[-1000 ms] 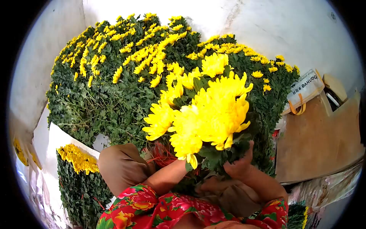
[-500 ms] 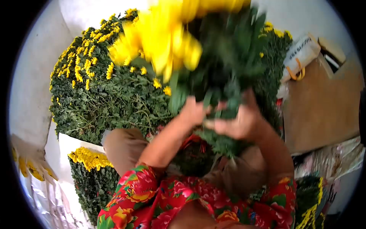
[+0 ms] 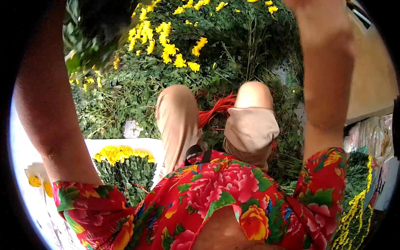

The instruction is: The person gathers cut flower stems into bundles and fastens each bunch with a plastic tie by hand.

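Observation:
My left forearm runs up the left side, and my left hand is out of view beyond the top edge. Dark, blurred leafy stems hang close to that arm at the upper left; what holds them is hidden. At the top right only the wrist and part of my right hand show, blurred, with the fingers cut off by the frame. Below and between my arms spreads the large pile of green stems with yellow flowers. A bundle of red ties lies between my knees.
A bunch of yellow flowers lies on a white sheet at the lower left. More flowers are at the lower right, near clear plastic wrap. A brown board is on the right.
Both arms have risen and spread apart, and the hands have left the middle of the view. The bunch they held has gone from the centre. The view has tilted down toward my knees.

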`<state>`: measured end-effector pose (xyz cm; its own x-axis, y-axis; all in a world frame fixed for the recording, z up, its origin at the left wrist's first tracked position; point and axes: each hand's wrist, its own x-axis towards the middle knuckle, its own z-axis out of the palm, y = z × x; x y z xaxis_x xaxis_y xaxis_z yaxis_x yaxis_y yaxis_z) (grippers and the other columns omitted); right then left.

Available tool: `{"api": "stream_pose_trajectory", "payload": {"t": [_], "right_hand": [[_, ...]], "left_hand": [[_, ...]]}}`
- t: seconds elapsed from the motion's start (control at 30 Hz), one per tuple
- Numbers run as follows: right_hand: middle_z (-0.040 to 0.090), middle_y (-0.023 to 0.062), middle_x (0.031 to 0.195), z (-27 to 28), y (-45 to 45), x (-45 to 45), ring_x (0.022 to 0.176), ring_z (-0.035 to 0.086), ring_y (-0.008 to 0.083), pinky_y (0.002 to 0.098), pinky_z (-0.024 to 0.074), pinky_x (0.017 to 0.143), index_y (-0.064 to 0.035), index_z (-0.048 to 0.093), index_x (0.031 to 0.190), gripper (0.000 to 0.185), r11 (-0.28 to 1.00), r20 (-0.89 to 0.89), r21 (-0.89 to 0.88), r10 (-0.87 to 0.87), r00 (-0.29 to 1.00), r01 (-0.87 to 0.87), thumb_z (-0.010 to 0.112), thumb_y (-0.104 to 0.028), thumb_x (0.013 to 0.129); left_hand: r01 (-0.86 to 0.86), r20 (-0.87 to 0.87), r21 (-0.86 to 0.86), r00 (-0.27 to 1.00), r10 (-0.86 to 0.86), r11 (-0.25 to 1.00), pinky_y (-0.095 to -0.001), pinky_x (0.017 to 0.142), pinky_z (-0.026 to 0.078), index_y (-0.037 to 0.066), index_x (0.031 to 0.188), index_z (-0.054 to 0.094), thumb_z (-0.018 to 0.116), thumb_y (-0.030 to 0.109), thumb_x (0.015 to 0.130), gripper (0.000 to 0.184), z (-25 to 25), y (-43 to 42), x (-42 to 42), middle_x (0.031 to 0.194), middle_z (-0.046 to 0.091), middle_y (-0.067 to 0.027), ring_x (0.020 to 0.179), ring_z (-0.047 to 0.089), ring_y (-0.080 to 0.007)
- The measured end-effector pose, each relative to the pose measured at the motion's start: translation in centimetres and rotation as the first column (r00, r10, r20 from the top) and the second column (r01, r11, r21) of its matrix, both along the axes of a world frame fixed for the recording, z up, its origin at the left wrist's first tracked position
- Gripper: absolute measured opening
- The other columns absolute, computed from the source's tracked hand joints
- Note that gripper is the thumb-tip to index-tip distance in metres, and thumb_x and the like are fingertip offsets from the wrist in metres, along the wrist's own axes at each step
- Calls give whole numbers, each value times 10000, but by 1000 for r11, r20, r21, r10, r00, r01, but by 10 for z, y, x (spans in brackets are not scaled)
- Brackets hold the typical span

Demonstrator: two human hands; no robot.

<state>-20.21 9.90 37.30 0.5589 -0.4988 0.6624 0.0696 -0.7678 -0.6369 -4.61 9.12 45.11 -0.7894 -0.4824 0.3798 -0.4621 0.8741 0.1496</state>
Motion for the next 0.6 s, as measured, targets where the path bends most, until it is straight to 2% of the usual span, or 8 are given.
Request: {"api": "stream_pose_trajectory", "payload": {"t": [0.13, 0.23, 0.3, 0.37, 0.47, 0.53, 0.57, 0.6], "right_hand": [[678, 83, 917, -69, 27, -15, 668, 611, 144, 280, 507, 586, 14, 644, 1050, 373, 874, 80, 486, -19, 997, -22, 713, -297, 857], [682, 84, 951, -144, 45, -15, 745, 626, 154, 293, 515, 618, 13, 639, 1076, 331, 528, 332, 812, -69, 941, -248, 689, -240, 870], [674, 95, 1037, -198, 46, -10, 878, 649, 188, 324, 529, 717, 15, 620, 1117, 291, 261, 464, 869, -140, 875, -419, 652, -156, 884], [655, 111, 1119, -252, 43, -11, 927, 656, 225, 346, 528, 777, 24, 589, 1150, 305, 34, 483, 875, -133, 865, -483, 622, -152, 904], [636, 135, 1158, -209, 71, -22, 971, 662, 261, 358, 546, 769, 31, 538, 1207, 352, -89, 258, 961, -71, 964, -264, 607, -164, 922], [639, 163, 1144, -183, 87, -37, 947, 687, 280, 348, 574, 684, 26, 552, 1214, 354, 172, -38, 985, 389, 920, -32, 638, -109, 898], [649, 164, 1135, -161, 99, -42, 903, 701, 262, 320, 566, 709, 44, 618, 1133, 344, 619, -374, 785, 434, 820, 30, 703, -82, 825], [657, 165, 1110, -134, 114, -39, 844, 705, 239, 307, 561, 722, 51, 665, 1043, 363, 595, -370, 792, 284, 885, 140, 771, -128, 746]], "left_hand": [[-140, 68, -4, 988, 140, 990, -382, 759, 545, -39, 1038, 629, 721, 264, 745, 431, -34, 11, -21, 889, 683, -209, 809, 683, -299], [-531, 250, -102, 805, 539, 841, -418, 728, 553, -36, 1084, 580, 759, 252, 655, 547, -123, 17, -34, 809, 679, -206, 774, 688, -321], [-530, 460, -12, 750, 475, 848, -420, 703, 562, -37, 1018, 507, 705, 220, 677, 471, -174, 3, -39, 802, 678, -184, 752, 696, -339], [-495, 362, 46, 818, 447, 868, -417, 711, 560, -20, 1012, 513, 688, 186, 687, 423, -223, -3, -31, 827, 674, -182, 768, 697, -333], [-502, 213, -35, 841, 497, 864, -413, 751, 522, 21, 1046, 488, 740, 181, 623, 518, -240, 14, -31, 890, 639, -136, 833, 667, -300], [-469, 96, -171, 867, 488, 866, -386, 683, 478, 28, 923, 524, 667, 170, 675, 320, -255, 22, -36, 838, 615, -100, 769, 632, -255], [-520, 91, -274, 823, 560, 809, -367, 660, 441, 25, 929, 539, 611, 186, 734, 262, -263, 29, -44, 805, 594, -67, 759, 599, -219], [-537, 65, -359, 801, 595, 763, -338, 644, 396, 20, 946, 556, 588, 207, 759, 267, -268, 33, -50, 784, 563, -40, 715, 543, -183]]}}
